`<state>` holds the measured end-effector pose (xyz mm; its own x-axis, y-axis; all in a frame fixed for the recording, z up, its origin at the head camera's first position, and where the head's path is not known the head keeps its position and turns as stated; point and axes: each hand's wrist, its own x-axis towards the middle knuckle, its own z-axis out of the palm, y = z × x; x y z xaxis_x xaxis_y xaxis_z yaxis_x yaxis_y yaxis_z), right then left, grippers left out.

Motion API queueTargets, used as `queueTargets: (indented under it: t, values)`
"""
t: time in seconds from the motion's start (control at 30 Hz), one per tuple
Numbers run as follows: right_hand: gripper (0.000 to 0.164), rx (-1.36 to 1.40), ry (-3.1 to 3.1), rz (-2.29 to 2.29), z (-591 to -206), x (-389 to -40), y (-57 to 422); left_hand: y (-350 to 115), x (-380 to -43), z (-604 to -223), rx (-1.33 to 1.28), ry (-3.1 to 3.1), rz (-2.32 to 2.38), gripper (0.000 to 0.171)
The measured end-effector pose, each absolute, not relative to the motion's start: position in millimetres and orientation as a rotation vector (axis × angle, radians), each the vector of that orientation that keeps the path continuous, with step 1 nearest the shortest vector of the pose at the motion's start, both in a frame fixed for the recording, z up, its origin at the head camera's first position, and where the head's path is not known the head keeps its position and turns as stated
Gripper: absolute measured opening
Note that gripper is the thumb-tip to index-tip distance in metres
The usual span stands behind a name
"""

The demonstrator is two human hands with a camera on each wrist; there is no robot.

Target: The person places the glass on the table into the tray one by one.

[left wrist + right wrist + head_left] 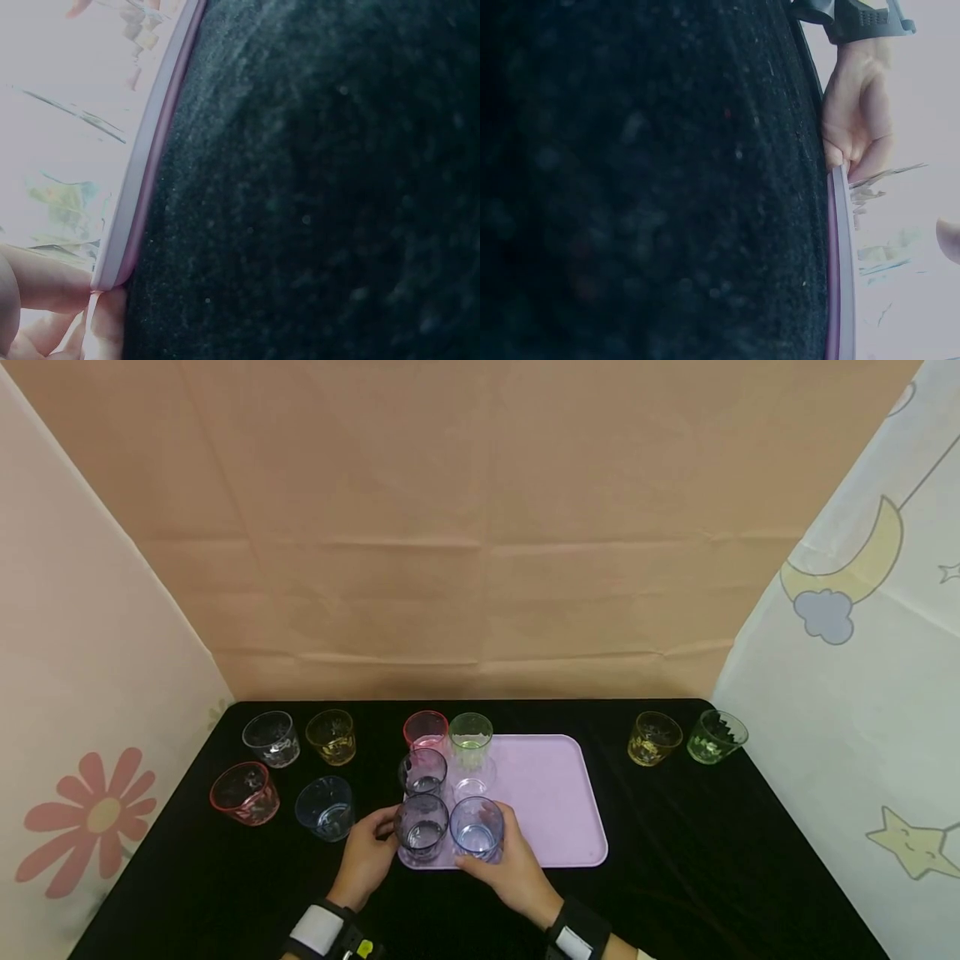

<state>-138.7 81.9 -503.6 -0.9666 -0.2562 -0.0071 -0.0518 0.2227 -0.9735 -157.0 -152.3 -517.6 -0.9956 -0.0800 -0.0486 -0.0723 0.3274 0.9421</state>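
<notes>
At the near edge of a pink tray (551, 802), my right hand (517, 868) holds a blue glass (477, 831), thumb in front and fingers round its right side. The tray's near left corner is pinched by my left hand (371, 853); its fingers (52, 281) lie on the rim in the left wrist view. Just right of that hand stands a dark grey glass (422, 828), beside the blue one. Behind them on the tray are another dark grey glass (423, 774), a clear glass (471, 787), a red glass (426, 729) and a green glass (471, 732).
Left of the tray stand a clear glass (272, 740), a yellow glass (331, 737), a red glass (244, 795) and a blue glass (325, 810). Another yellow glass (654, 739) and green glass (717, 737) are at the back right of the black tabletop (675, 843).
</notes>
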Motion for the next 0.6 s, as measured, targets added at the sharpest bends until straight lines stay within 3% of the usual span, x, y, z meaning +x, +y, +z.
queueTargets:
  t: [0.6]
  values:
    - [0.081, -0.314, 2.343, -1.791, -505.8, -140.3, 82.0, -152.0, -157.8, -517.9, 0.158, -2.563, -1.789, 0.033]
